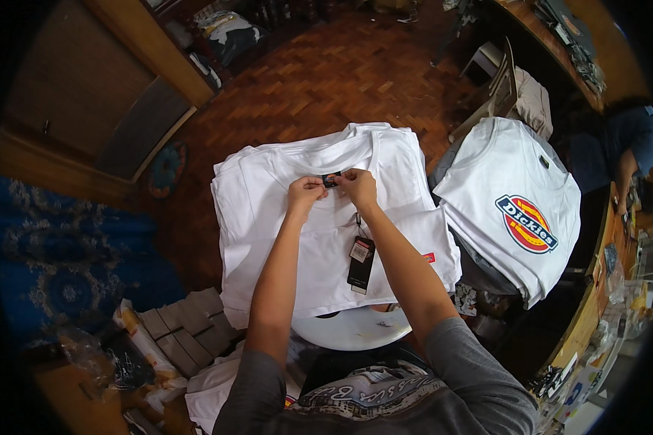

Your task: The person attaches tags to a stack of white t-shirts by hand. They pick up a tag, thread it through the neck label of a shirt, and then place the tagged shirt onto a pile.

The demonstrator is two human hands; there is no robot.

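A stack of white T-shirts (257, 210) lies in front of me on a round white stool or small table (352, 335). At the neckline of the top shirt is a black neck label (331, 180). My left hand (307, 193) pinches the label's left end, and my right hand (358, 187) pinches its right end. From the shirt hangs a black swing tag (361, 262) with a white sticker, lying below my right hand. A small red patch (429, 257) shows on the shirt beside my right forearm.
To the right, another pile of white T-shirts (479, 156) bears a large coloured print. Grey stacked bundles (185, 319) and plastic bags (127, 362) sit at lower left. A blue patterned curtain (65, 254) hangs left. At far right, another person's arm (625, 170) reaches towards a cluttered wooden table (584, 308).
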